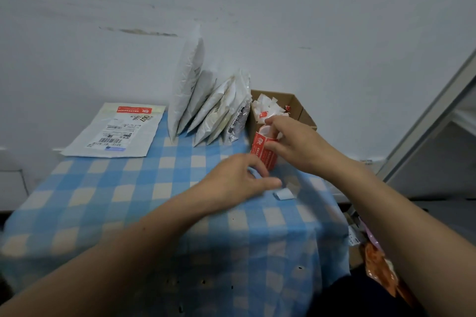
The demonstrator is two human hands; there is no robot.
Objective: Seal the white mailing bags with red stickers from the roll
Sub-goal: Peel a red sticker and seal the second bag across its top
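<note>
- the right hand (296, 144) is gripping the red sticker roll (263, 148), holding it upright just in front of the cardboard box (300, 108).
- the left hand (237, 180) is hovering at the roll's lower edge with fingers curled; i cannot tell whether it is pinching anything.
- white mailing bags (203, 103) are leaning in a row against the wall, left of the box.
- one flat bag (113, 134) is lying at the checked tablecloth's (128, 188) far left, wearing a red sticker (134, 110).
- a paper scrap (283, 193) is lying beside the left thumb.
</note>
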